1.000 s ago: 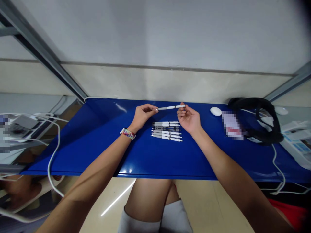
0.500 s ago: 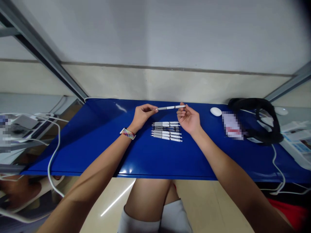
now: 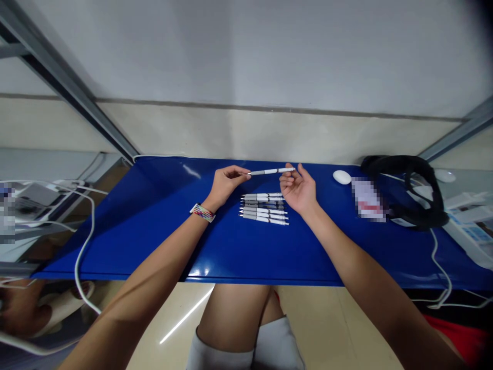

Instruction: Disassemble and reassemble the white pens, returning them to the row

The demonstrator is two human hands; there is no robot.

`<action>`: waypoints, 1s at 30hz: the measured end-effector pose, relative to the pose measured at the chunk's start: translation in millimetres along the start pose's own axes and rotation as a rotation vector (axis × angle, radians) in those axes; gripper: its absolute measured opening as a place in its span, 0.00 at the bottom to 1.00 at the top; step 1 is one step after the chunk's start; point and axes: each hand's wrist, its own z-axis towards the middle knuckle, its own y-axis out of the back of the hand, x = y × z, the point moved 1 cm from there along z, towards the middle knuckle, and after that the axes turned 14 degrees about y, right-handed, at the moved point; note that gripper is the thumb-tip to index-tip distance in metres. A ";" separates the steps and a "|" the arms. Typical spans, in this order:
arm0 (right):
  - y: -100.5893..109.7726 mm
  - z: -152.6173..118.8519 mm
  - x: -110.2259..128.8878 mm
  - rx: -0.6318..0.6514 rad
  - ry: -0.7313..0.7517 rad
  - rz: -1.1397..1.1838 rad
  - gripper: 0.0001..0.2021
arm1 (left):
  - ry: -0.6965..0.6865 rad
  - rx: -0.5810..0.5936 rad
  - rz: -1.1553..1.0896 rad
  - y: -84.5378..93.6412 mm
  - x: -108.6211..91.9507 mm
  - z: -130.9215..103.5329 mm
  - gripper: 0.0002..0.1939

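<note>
My left hand (image 3: 227,185) pinches a white and grey pen (image 3: 271,171) by its tip end, holding it level over the blue table (image 3: 154,216). My right hand (image 3: 298,187) is at the pen's other end, palm up. Its thumb stands apart from the fingers, and the pen's end lies close to the index finger; whether they touch is hard to tell. Below both hands, several similar pens (image 3: 265,211) lie side by side in a row, tips to the left. Among them, some look darker, with clear or black barrels.
To the right are a white oval mouse-like object (image 3: 342,177), a blurred card (image 3: 367,199) and a black padded headband (image 3: 423,190). White cables (image 3: 87,246) hang at the left edge. Behind the table stands a wall (image 3: 254,131). Another person's limb (image 3: 26,313) shows at the lower left.
My right thumb has lifted away from the pen's end, and the fingers have opened. My left hand and the pen stay nearly still. The person's limb at lower left has shifted.
</note>
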 end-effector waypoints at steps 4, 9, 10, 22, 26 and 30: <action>0.8 0.9 0.6 -0.020 -0.011 0.011 0.08 | 0.000 0.006 -0.004 -0.7 -2.3 -1.3 0.12; 2.9 2.7 2.4 -0.005 -0.033 0.007 0.11 | 0.011 -0.007 0.002 -0.7 -3.2 -2.1 0.13; 2.9 2.8 2.5 0.000 -0.034 0.003 0.09 | 0.011 -0.007 0.002 -0.5 -2.8 -1.8 0.13; 1.3 1.3 0.0 -0.016 -0.007 0.020 0.08 | 0.001 0.002 -0.004 -0.6 -0.3 -0.6 0.12; -0.3 0.8 0.7 -0.019 -0.032 0.050 0.06 | 0.006 -0.009 -0.004 0.0 0.0 0.4 0.13; -1.6 0.7 0.8 -0.035 -0.032 0.041 0.05 | -0.003 -0.015 0.004 0.5 -0.4 0.3 0.13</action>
